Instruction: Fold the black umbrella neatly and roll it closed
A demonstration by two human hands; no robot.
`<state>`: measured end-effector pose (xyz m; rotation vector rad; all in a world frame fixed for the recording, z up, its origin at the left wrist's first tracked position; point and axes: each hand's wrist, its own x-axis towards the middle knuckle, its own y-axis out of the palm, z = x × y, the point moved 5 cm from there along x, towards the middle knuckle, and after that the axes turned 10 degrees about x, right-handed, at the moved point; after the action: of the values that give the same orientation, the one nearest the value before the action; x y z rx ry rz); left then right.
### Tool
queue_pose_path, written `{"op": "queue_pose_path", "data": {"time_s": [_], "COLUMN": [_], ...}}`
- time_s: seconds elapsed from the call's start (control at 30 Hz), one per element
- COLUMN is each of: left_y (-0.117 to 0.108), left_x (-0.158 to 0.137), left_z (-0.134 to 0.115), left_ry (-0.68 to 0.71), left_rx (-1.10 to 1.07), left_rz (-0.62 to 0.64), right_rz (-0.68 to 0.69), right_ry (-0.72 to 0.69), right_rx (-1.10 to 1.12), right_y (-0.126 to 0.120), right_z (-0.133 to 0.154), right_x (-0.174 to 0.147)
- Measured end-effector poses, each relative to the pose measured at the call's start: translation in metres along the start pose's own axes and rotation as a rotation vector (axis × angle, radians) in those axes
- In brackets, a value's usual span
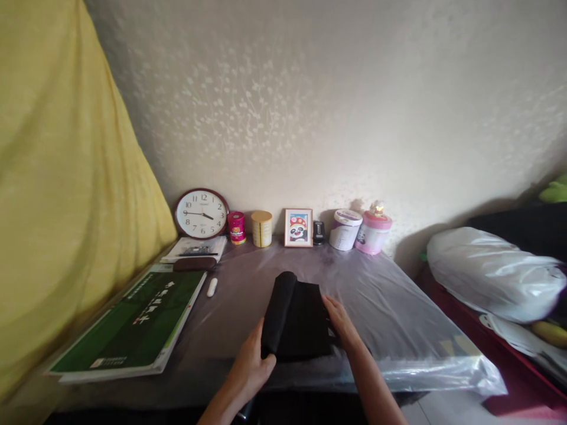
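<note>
A black piece, fabric-like [305, 319], lies at the near middle of the table, its left side rolled or folded into a thick tube and its right part flat. My left hand [250, 366] is closed around the near end of the rolled side, thumb on top. At the right edge, my right hand [340, 319] grips the flat part, with some fingers hidden behind or under it. What lies inside the roll, if anything, does not show.
On the left are a green book [142, 321], a dark brown case [195, 264] and a small white object [212, 287]. Along the wall stand a clock [202, 213], a pink can [237, 227], a yellow tin [262, 230], a framed panda picture [298, 228] and two tubs [345, 230].
</note>
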<state>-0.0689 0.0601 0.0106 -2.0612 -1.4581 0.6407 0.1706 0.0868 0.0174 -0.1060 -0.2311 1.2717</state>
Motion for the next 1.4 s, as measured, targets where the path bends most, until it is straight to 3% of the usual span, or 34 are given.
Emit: {"op": "queue_pose_path", "data": {"time_s": [0.1,0.2,0.4,0.53,0.7,0.83,0.93,1.13,1.4], "left_y": [0.009,0.016,0.017,0.016,0.015,0.016,0.016,0.012,0.008], "left_x": [0.001,0.002,0.001,0.001,0.000,0.000,0.000,-0.002,-0.011], "left_z": [0.004,0.009,0.008,0.007,0.007,0.005,0.005,-0.002,0.000], "left_ry": [0.070,0.063,0.077,0.078,0.075,0.064,0.041,0.039,0.013], "left_rx": [0.161,0.216,0.213,0.241,0.219,0.237,0.261,0.293,0.545], "left_rz": [-0.102,-0.083,-0.077,-0.063,-0.062,-0.046,-0.030,-0.008,0.052], "right_rz": [-0.069,-0.132,-0.059,-0.031,0.026,0.084,0.082,0.078,0.160], "right_ry": [0.056,0.066,0.136,0.245,0.242,0.254,0.247,0.210,0.068], "right_rx": [-0.014,-0.115,-0.204,-0.113,0.167,0.430,0.472,0.324,-0.028], "right_y": [-0.008,-0.009,0.006,0.012,0.016,0.041,0.068,0.110,0.118], "right_z": [0.003,0.010,0.007,0.001,0.027,0.046,0.049,0.031,0.027], "right_x": [-0.002,-0.002,0.004,0.008,0.009,0.020,0.033,0.049,0.047]}}
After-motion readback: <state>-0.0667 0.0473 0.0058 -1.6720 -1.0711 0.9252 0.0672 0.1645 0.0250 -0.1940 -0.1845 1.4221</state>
